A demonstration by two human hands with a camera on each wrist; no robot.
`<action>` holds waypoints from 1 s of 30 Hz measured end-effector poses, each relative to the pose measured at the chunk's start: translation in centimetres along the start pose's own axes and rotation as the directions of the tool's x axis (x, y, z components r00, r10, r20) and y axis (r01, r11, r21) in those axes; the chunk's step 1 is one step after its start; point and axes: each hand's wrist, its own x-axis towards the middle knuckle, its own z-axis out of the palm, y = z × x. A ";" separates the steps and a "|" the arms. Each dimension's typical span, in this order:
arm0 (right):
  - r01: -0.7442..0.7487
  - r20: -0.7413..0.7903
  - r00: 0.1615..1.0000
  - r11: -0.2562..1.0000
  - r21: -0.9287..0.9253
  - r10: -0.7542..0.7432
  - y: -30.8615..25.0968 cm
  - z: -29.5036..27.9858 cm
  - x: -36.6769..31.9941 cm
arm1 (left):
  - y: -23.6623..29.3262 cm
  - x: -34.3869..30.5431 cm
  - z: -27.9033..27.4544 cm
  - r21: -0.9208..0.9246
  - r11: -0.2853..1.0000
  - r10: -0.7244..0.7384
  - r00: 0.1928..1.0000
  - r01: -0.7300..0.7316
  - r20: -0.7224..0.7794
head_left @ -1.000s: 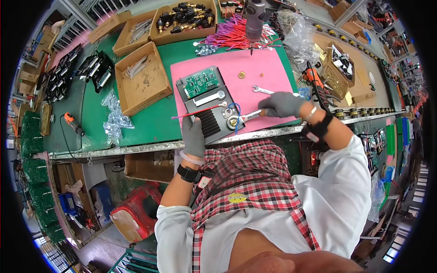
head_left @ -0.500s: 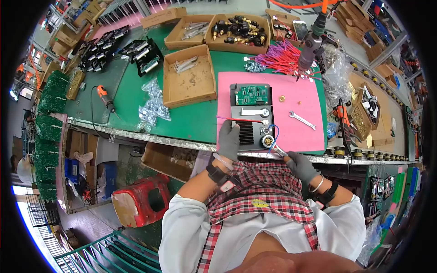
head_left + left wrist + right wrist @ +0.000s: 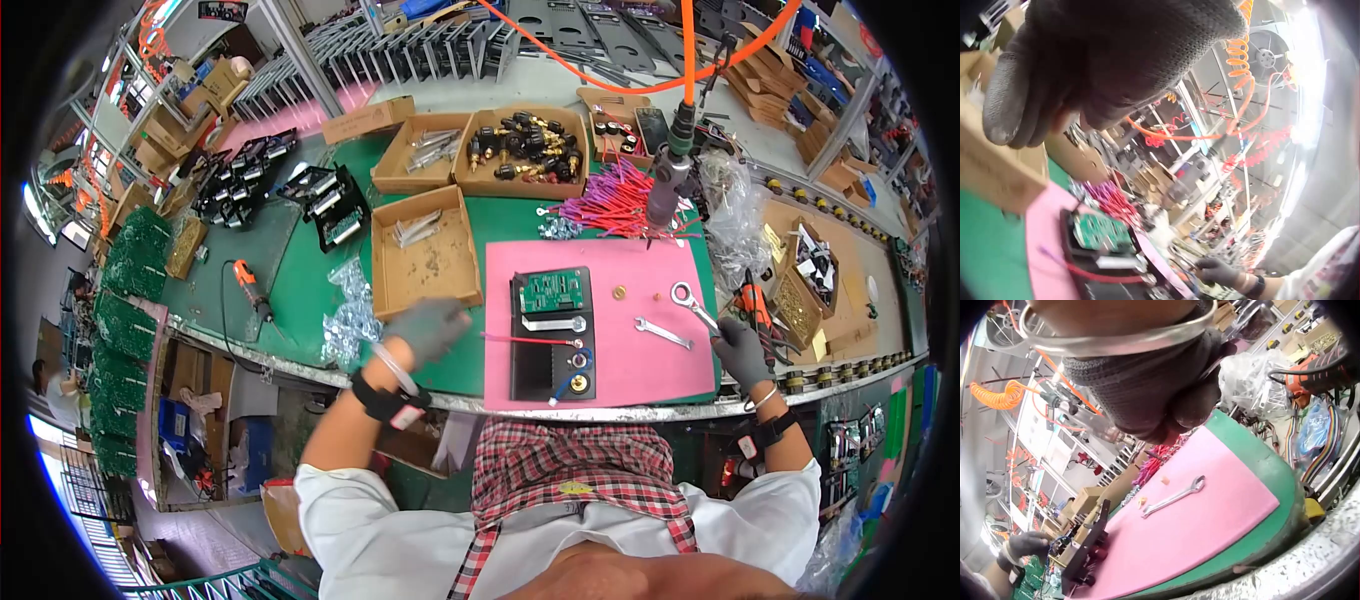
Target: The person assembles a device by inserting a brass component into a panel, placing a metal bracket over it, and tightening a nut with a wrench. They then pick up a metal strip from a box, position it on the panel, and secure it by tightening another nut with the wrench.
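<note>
My left hand is over the green table by the cardboard box, its fingers loosely bent and holding nothing in the left wrist view. My right hand grips a ring-headed wrench above the pink mat's right side. A black panel with a green circuit board, a silver bar, a red wire and a round brass fitting lies on the mat, touched by neither hand. Another wrench lies between panel and right hand.
Behind are a box of black-and-brass parts, red and purple wires and a hanging driver. Bagged silver parts lie left. An orange-handled tool is at the right, small brass pieces on the mat.
My left hand has left the panel and moved left. My right hand has lifted the ring-headed wrench off the brass fitting and moved right with it. The head view has shifted.
</note>
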 end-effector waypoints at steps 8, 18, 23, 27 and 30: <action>0.196 -0.032 0.976 0.940 -0.280 -0.214 -2.8 5.8 7.9 | -4.4 16.1 -13.2 0.490 0.831 -0.004 0.884 0.263 -0.467; 0.311 -0.156 0.923 0.920 -0.238 -0.352 -3.0 6.8 7.5 | -9.0 28.3 -12.7 0.556 0.713 -0.171 0.875 0.428 -0.453; 0.299 -0.127 0.936 0.933 -0.201 -0.328 -3.5 6.9 7.7 | -11.0 26.3 -14.4 0.541 0.747 -0.159 0.893 0.387 -0.421; 0.306 -0.119 0.934 0.925 -0.226 -0.338 -3.5 7.0 7.7 | -9.4 21.5 -15.9 0.555 0.721 -0.188 0.889 0.414 -0.419; 0.310 -0.147 0.925 0.919 -0.242 -0.351 -3.1 7.4 7.6 | -10.5 18.7 -16.2 0.504 0.747 -0.222 0.877 0.434 -0.426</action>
